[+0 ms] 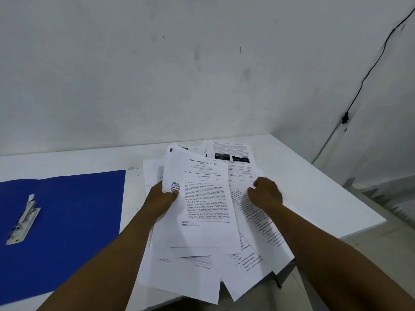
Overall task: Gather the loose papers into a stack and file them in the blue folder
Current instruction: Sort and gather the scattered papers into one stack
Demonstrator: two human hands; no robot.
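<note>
A loose, fanned pile of printed white papers lies on the white table, right of centre. My left hand grips the left edge of the top sheets, thumb on a page with a round stamp. My right hand rests with curled fingers on the sheets at the pile's right side; whether it pinches one I cannot tell. The blue folder lies open and flat at the left, its metal clip showing. More sheets with dark photos lie at the back of the pile.
The table stands in a corner of white walls; its right edge drops off to the floor. A black cable runs down the right wall. Some papers overhang the table's front edge.
</note>
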